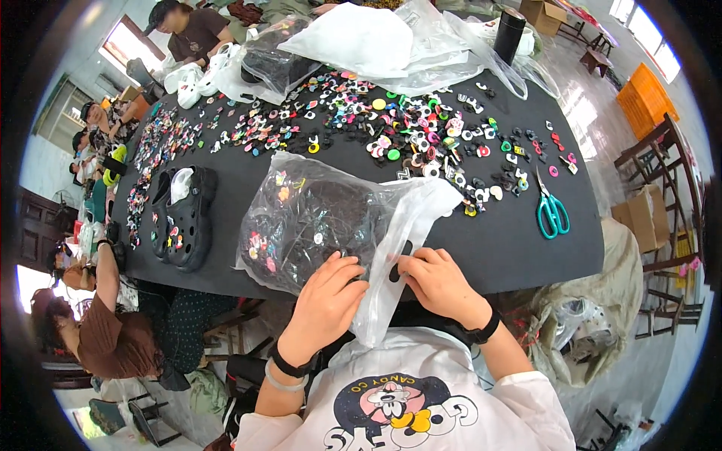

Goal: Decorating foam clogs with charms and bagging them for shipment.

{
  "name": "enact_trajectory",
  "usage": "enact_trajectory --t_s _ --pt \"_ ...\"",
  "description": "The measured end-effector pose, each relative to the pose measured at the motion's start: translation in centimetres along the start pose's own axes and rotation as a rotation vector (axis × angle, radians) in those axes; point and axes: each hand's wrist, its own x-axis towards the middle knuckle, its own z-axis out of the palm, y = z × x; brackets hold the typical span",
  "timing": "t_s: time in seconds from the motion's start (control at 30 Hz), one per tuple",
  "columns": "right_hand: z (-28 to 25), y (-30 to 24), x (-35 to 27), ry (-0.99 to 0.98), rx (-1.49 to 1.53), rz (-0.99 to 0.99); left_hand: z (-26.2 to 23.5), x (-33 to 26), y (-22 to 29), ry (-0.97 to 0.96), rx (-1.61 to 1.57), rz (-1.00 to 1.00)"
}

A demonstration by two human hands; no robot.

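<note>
A clear plastic bag (316, 218) lies on the black table (511, 240) in front of me, holding black clogs decorated with small colourful charms. My left hand (327, 301) grips the bag's open end near the table's front edge. My right hand (436, 282) pinches the same end from the right, by the dark handle slot. The loose mouth of the bag hangs down between my hands over the table edge.
Several small colourful charms (421, 135) are scattered across the table's far half. Teal scissors (551, 210) lie at the right. A pair of black clogs (183, 218) sits at the left. More clear bags (391, 45) and a dark flask (509, 34) stand at the back. Other people sit at the left and far side.
</note>
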Motion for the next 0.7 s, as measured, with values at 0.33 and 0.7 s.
enact_trajectory --t_s 0.33,0.7 --pt "1.1 -0.7 -1.1 -0.035 0.395 0.01 -0.1 0.0 -0.1 0.005 -0.06 -0.007" --pt "1.9 -1.3 -1.9 0.122 1.103 0.494 0.2 -0.2 0.0 0.01 -0.048 -0.02"
